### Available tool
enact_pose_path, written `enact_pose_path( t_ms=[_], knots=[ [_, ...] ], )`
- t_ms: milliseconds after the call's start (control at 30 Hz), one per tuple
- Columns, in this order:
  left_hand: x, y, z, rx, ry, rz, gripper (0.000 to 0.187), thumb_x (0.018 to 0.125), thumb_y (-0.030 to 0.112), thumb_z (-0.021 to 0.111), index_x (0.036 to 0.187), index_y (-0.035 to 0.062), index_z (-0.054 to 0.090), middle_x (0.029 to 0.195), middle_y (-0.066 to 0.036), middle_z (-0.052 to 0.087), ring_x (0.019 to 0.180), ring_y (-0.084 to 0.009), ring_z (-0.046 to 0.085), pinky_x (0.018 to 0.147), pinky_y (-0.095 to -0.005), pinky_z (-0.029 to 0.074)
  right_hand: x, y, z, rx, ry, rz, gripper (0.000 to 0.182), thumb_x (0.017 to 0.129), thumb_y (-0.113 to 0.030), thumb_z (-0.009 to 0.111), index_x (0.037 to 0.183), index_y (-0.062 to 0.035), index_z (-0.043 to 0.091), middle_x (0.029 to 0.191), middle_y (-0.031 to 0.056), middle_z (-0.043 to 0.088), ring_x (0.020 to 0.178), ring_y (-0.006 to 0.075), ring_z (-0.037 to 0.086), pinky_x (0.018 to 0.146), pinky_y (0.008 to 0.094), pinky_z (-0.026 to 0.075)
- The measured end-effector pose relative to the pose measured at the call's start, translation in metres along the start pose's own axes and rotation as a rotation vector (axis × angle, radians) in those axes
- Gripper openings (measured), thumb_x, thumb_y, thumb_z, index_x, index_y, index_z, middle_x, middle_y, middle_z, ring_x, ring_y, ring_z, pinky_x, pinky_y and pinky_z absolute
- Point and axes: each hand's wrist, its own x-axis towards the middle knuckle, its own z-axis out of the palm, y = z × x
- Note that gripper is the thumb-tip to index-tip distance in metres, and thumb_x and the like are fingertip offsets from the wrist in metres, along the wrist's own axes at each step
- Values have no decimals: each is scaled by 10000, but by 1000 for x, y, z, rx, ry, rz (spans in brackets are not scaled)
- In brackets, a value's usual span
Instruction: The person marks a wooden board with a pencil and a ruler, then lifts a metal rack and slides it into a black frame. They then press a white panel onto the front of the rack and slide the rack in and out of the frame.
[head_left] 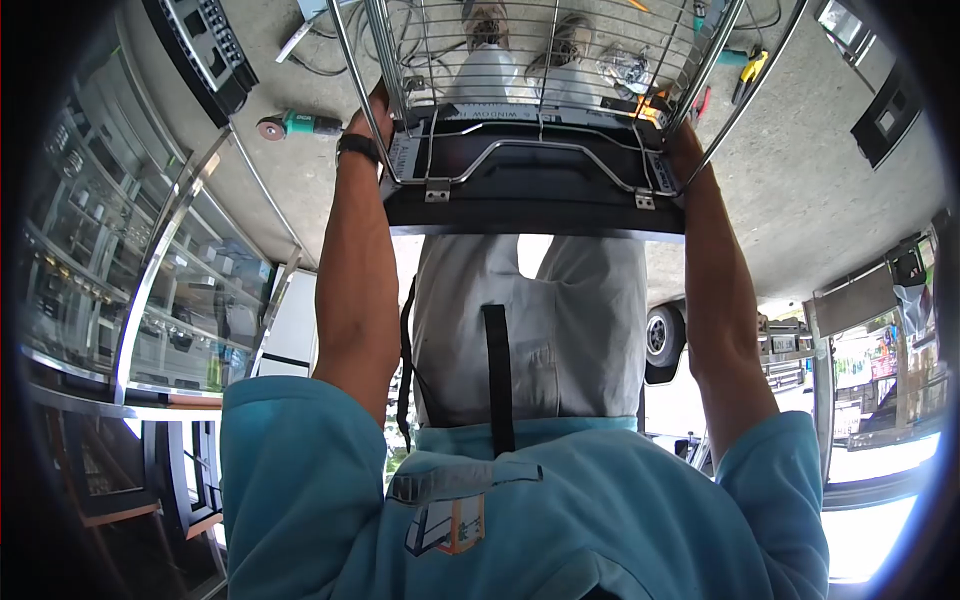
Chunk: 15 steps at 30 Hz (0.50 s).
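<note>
A wire rack (540, 75) with bent metal rods and a black panel (540, 165) crosses the upper middle, in front of my legs. A grey strip with lettering runs along the panel's far edge. My left hand (374, 115), with a black band at the wrist, is closed round the panel's left side, its fingers mostly hidden by the rods. On the right side, my right hand (684, 148) grips the panel's edge, its fingers mostly out of sight behind it.
A green angle grinder (300, 123) lies on the concrete floor at the left, near cables. Yellow-handled pliers (750, 75) lie at the upper right. Glass display cases (170, 290) stand at the left; a black panel piece (887, 117) lies far right. A wheel (662, 336) is behind my right arm.
</note>
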Motion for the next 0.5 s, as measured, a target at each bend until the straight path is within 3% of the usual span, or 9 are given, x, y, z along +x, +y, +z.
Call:
enact_pose_path(
  t_ms=[67, 133, 167, 200, 267, 333, 400, 433, 500],
  knots=[
    [14, -22, -19, 163, -24, 138, 362, 928, 313, 402, 1164, 52, 487, 1039, -79, 555, 962, -165, 516, 827, -262, 419, 15, 11, -13, -92, -65, 16, 359, 874, -333, 488, 1135, -87, 519, 1039, 29, 553, 929, 112, 532, 792, 253, 438],
    [-14, 2, -10, 704, 47, 397, 408, 936, 356, 370, 1195, 54, 458, 1131, -95, 529, 1037, -181, 486, 903, -278, 382, 9, 11, -16, 222, 133, 358, 355, 878, -332, 469, 1142, -99, 518, 1060, 59, 563, 953, 149, 539, 805, 275, 439],
    [-9, -2, -6, 120, -20, 179, 435, 930, 390, 369, 1193, 56, 462, 1153, -97, 526, 1059, -183, 479, 926, -282, 363, 0, 13, -20, -37, 115, 217, 383, 871, -354, 468, 1160, -106, 511, 1073, 82, 570, 980, 188, 544, 828, 329, 434],
    [0, -3, 1, -454, -96, -55, 463, 924, 423, 368, 1191, 58, 467, 1174, -99, 523, 1082, -185, 472, 949, -286, 344, 2, 16, -27, 400, 108, 393, 415, 857, -372, 485, 1178, -109, 502, 1078, 77, 572, 973, 201, 545, 831, 374, 425],
    [-18, 36, 16, -365, 7, -132, 481, 916, 453, 367, 1179, 66, 477, 1158, -79, 535, 1068, -180, 477, 933, -268, 349, 2, 5, -10, 211, 140, 170, 374, 854, -346, 497, 1146, -115, 524, 1008, 45, 599, 938, 165, 554, 802, 355, 436],
    [-28, 55, 22, -388, 40, -189, 452, 892, 483, 396, 1129, 120, 521, 1104, -52, 554, 1034, -178, 489, 934, -366, 343, 11, 7, -17, 94, 86, 211, 322, 846, -330, 507, 1071, -104, 556, 934, 31, 617, 866, 148, 584, 730, 334, 476],
    [-28, 72, 20, -244, 133, -383, 488, 917, 443, 358, 1274, 116, 423, 1319, -94, 410, 1207, -309, 381, 969, -528, 292, 24, 14, -21, 249, 88, 215, 300, 842, -318, 513, 1035, -95, 567, 909, 30, 618, 814, 145, 590, 684, 321, 489],
    [-23, 55, 3, -86, -55, -209, 619, 853, 565, 404, 1315, 154, 381, 1378, -99, 341, 1274, -364, 264, 981, -642, 125, 26, 22, -25, 402, 99, 230, 279, 838, -307, 520, 998, -85, 578, 883, 29, 619, 762, 142, 596, 638, 309, 501],
    [-14, 68, 0, -218, -59, -317, 672, 816, 592, 445, 1332, 171, 359, 1392, -100, 318, 1285, -365, 237, 992, -633, 95, 58, 49, -42, 232, 81, 140, 277, 839, -297, 522, 993, -74, 579, 876, 41, 619, 747, 151, 598, 628, 309, 507]
  ],
)
